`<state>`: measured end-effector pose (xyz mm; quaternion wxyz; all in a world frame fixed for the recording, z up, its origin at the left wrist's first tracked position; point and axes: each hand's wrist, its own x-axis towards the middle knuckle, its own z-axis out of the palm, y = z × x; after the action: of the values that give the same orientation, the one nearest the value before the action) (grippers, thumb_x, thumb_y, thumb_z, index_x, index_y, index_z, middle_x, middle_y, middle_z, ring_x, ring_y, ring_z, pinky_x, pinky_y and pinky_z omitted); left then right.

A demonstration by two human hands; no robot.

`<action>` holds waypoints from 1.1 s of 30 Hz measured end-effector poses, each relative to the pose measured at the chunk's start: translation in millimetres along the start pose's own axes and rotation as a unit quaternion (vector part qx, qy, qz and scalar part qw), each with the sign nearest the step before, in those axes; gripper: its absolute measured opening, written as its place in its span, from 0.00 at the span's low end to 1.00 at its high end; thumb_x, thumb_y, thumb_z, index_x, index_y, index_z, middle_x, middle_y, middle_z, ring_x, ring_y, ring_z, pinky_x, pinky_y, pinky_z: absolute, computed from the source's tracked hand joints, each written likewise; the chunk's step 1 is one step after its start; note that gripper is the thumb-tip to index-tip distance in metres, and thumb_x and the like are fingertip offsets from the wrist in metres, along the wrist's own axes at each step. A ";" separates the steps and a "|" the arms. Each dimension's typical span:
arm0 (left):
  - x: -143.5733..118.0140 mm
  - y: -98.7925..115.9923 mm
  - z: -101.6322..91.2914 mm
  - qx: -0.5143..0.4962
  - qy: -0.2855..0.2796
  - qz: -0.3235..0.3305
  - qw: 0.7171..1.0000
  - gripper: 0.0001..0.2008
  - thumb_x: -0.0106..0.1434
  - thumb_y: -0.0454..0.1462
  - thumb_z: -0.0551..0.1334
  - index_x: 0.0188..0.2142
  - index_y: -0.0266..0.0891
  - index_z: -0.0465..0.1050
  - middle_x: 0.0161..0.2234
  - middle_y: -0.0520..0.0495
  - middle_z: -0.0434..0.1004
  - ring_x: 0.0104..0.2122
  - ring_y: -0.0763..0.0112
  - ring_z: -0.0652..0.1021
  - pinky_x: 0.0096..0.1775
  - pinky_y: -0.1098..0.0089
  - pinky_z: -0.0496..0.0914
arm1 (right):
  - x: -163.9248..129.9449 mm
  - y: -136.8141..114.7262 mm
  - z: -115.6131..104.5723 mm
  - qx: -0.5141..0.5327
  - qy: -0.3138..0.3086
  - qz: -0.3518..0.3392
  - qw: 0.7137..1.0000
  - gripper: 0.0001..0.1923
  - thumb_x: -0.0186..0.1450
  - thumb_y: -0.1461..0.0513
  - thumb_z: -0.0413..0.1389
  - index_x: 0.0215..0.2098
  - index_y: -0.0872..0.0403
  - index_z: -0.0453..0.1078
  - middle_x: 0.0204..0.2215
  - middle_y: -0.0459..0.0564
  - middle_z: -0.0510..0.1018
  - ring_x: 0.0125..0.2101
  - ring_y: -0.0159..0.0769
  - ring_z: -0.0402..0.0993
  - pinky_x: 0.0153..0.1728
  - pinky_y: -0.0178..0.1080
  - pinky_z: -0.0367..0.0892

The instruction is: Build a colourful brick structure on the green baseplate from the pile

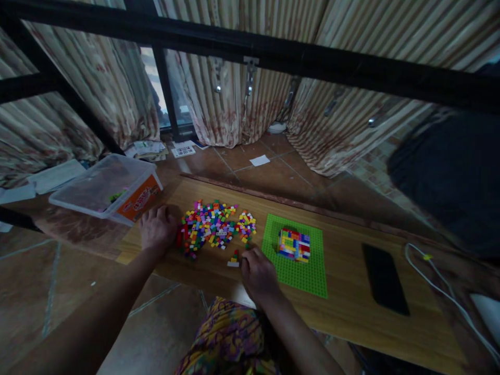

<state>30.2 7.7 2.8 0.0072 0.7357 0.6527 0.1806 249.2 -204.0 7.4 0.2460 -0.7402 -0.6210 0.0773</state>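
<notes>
A heap of small coloured bricks (213, 225) lies on a low wooden board (344, 302). My left hand (157, 227) rests at the heap's left edge, fingers curled down against the bricks. My right hand (258, 272) lies on the board just below the heap, fingers bent, close to a few loose bricks (234, 259); whether it holds one is hidden. To its right a green baseplate (308, 273) carries a squat block of stacked coloured bricks (294, 244).
A clear plastic tub (105, 188) with an orange label stands at the board's left end. A black phone (385, 278) and a white cable (441, 284) lie to the right. Black metal bars cross overhead; curtains and papers are beyond.
</notes>
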 end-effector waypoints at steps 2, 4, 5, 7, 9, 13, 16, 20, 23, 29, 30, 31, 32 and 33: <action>0.3 -0.2 -0.7 0.004 -0.003 0.000 1.000 0.22 0.64 0.40 0.49 0.53 0.35 0.68 0.53 0.34 0.68 0.53 0.48 0.67 0.54 0.51 0.60 | -2.3 -0.2 -1.6 -0.015 -0.003 0.004 1.000 0.09 0.66 0.69 0.48 0.34 0.53 0.69 0.34 0.50 0.72 0.34 0.36 0.71 0.34 0.35 0.64; 0.4 -0.8 -1.0 0.010 -0.004 -0.001 1.000 0.22 0.64 0.40 0.49 0.53 0.36 0.68 0.54 0.35 0.68 0.53 0.48 0.67 0.54 0.51 0.61 | -3.6 -2.6 -2.3 -0.038 -0.011 0.011 0.999 0.09 0.64 0.70 0.49 0.34 0.53 0.69 0.34 0.51 0.73 0.35 0.38 0.71 0.34 0.36 0.65; 0.4 -1.2 -0.9 0.013 -0.003 -0.001 1.000 0.22 0.64 0.40 0.49 0.53 0.36 0.67 0.54 0.35 0.68 0.53 0.48 0.67 0.54 0.51 0.61 | -3.4 -4.8 -2.5 -0.051 -0.016 0.018 0.998 0.09 0.63 0.71 0.50 0.34 0.54 0.69 0.35 0.52 0.73 0.35 0.39 0.71 0.34 0.36 0.66; 0.6 -1.8 -1.0 0.021 -0.004 0.004 1.000 0.22 0.64 0.40 0.49 0.54 0.35 0.67 0.53 0.34 0.69 0.53 0.48 0.68 0.53 0.51 0.62 | -1.1 -10.4 -3.4 -0.074 -0.034 0.033 0.996 0.11 0.61 0.73 0.50 0.35 0.55 0.70 0.35 0.54 0.74 0.36 0.40 0.71 0.34 0.37 0.67; 0.9 -1.5 -1.9 0.034 -0.007 0.010 0.999 0.22 0.64 0.40 0.49 0.54 0.34 0.67 0.52 0.32 0.69 0.52 0.47 0.68 0.53 0.50 0.62 | 3.3 -16.1 -5.6 -0.088 -0.063 0.041 0.993 0.12 0.62 0.74 0.49 0.37 0.57 0.70 0.38 0.57 0.75 0.38 0.41 0.71 0.35 0.38 0.68; 2.3 2.4 -7.1 0.058 -0.028 0.007 0.998 0.23 0.64 0.39 0.48 0.54 0.31 0.67 0.52 0.30 0.69 0.51 0.45 0.69 0.51 0.50 0.64 | 11.0 -21.9 -13.7 -0.085 -0.108 0.040 0.990 0.13 0.66 0.72 0.47 0.44 0.59 0.70 0.46 0.61 0.73 0.43 0.41 0.71 0.40 0.37 0.69; 3.5 5.3 -10.6 0.059 -0.035 0.002 0.998 0.23 0.64 0.39 0.49 0.55 0.30 0.67 0.53 0.28 0.69 0.52 0.45 0.69 0.51 0.49 0.64 | 9.8 -19.2 -19.8 -0.056 -0.125 0.034 0.990 0.13 0.66 0.72 0.47 0.44 0.59 0.70 0.46 0.60 0.74 0.44 0.41 0.71 0.41 0.37 0.68; 4.7 3.7 -9.9 0.047 -0.034 0.004 0.998 0.24 0.65 0.40 0.48 0.55 0.29 0.67 0.53 0.27 0.69 0.53 0.43 0.69 0.52 0.48 0.63 | -3.2 -9.0 -26.5 -0.002 -0.132 0.038 0.991 0.11 0.67 0.70 0.48 0.39 0.56 0.71 0.38 0.53 0.76 0.39 0.37 0.73 0.39 0.35 0.67; 5.4 -0.1 -6.5 0.041 -0.035 0.009 0.998 0.25 0.66 0.42 0.47 0.56 0.29 0.67 0.54 0.26 0.68 0.54 0.42 0.68 0.53 0.47 0.62 | -17.7 0.3 -30.1 0.014 -0.118 0.061 0.991 0.11 0.67 0.70 0.49 0.34 0.54 0.72 0.34 0.51 0.76 0.35 0.35 0.73 0.36 0.33 0.66; 6.9 -3.2 -2.9 0.043 -0.026 0.009 0.999 0.25 0.65 0.42 0.47 0.56 0.31 0.67 0.54 0.28 0.68 0.53 0.41 0.69 0.52 0.47 0.63 | -41.4 14.8 -36.9 0.094 -0.045 0.072 0.992 0.09 0.67 0.69 0.50 0.34 0.54 0.71 0.31 0.48 0.76 0.33 0.33 0.74 0.35 0.33 0.66; 7.0 -2.8 -3.1 0.046 -0.027 0.009 0.999 0.25 0.65 0.42 0.47 0.56 0.31 0.67 0.54 0.29 0.68 0.53 0.41 0.69 0.52 0.47 0.63 | -44.1 17.1 -39.2 0.112 -0.026 0.074 0.991 0.09 0.66 0.69 0.51 0.34 0.54 0.71 0.32 0.48 0.76 0.33 0.34 0.74 0.36 0.33 0.67; 7.0 -2.1 -3.6 0.050 -0.027 0.010 0.998 0.25 0.65 0.42 0.46 0.56 0.31 0.67 0.54 0.29 0.68 0.52 0.41 0.69 0.52 0.47 0.63 | -46.6 19.5 -42.1 0.130 -0.008 0.077 0.988 0.08 0.66 0.69 0.51 0.35 0.54 0.71 0.32 0.48 0.76 0.34 0.34 0.74 0.36 0.34 0.67; 7.0 -1.3 -4.1 0.054 -0.029 0.010 0.998 0.25 0.65 0.42 0.46 0.56 0.32 0.67 0.53 0.29 0.69 0.52 0.42 0.69 0.52 0.47 0.64 | -49.0 22.4 -45.6 0.146 0.010 0.081 0.986 0.08 0.66 0.69 0.51 0.36 0.54 0.71 0.32 0.48 0.76 0.34 0.34 0.74 0.36 0.34 0.68; 6.9 -0.3 -4.8 0.058 -0.030 0.009 0.998 0.25 0.65 0.42 0.46 0.55 0.32 0.67 0.53 0.29 0.69 0.52 0.42 0.69 0.51 0.47 0.64 | -51.1 25.7 -49.5 0.159 0.028 0.085 0.983 0.08 0.67 0.69 0.50 0.38 0.54 0.71 0.33 0.48 0.77 0.34 0.34 0.75 0.37 0.35 0.68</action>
<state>29.2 13.3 9.0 -0.0172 0.7458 0.6550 0.1205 281.6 -269.0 28.7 0.3706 -0.7438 -0.5281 0.1749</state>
